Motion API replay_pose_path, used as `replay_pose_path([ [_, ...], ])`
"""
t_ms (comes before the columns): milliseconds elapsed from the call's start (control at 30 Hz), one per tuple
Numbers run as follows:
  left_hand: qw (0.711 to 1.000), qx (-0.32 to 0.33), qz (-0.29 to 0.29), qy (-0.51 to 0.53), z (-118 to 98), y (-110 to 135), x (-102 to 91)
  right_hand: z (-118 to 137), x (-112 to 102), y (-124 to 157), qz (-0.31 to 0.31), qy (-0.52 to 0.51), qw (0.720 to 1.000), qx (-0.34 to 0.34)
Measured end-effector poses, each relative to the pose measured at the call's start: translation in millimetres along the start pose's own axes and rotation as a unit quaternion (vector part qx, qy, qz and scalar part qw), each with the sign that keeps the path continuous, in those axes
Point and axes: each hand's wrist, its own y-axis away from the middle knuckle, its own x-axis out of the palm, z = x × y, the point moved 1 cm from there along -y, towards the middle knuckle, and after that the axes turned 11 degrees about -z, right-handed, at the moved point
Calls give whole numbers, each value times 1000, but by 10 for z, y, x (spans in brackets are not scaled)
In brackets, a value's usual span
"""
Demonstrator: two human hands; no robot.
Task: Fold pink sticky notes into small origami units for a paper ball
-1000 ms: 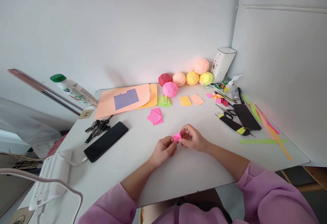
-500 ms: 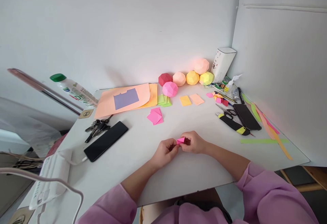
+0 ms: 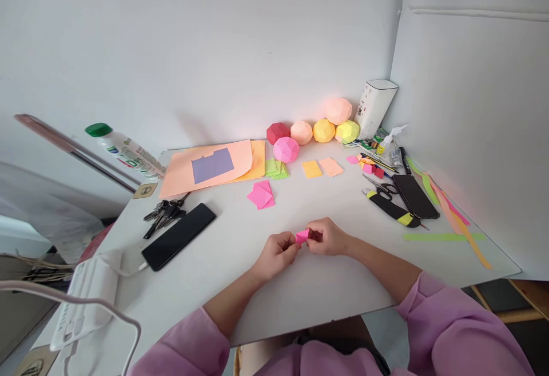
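Observation:
A small folded pink paper piece (image 3: 302, 236) is pinched between my two hands just above the white table (image 3: 326, 284). My left hand (image 3: 277, 254) grips its left side with closed fingers. My right hand (image 3: 328, 237) grips its right side, fingers curled over it. Both wrists rest near the table's front edge. A loose stack of pink paper squares (image 3: 261, 194) lies a little beyond my hands.
Paper polyhedra (image 3: 286, 149) line the back wall. Orange sheets (image 3: 206, 167), green squares (image 3: 275, 168) and orange notes (image 3: 311, 168) lie behind. A black phone (image 3: 178, 236) and keys (image 3: 165, 214) lie left; scissors (image 3: 386, 189), a cutter (image 3: 392, 208) and a second phone (image 3: 414, 195) right.
My hands have closed in on the pink piece and lowered slightly toward me; the piece has turned and now looks more compact between the fingertips.

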Motion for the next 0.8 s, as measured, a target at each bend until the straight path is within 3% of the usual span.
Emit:
replay_pose_path([
  [633, 1000, 12, 16, 10, 41, 10, -13, -49, -13, -11, 19, 28, 999, -22],
  [800, 1000, 3, 14, 21, 45, -9, -29, -48, -6, -6, 17, 24, 998, -56],
])
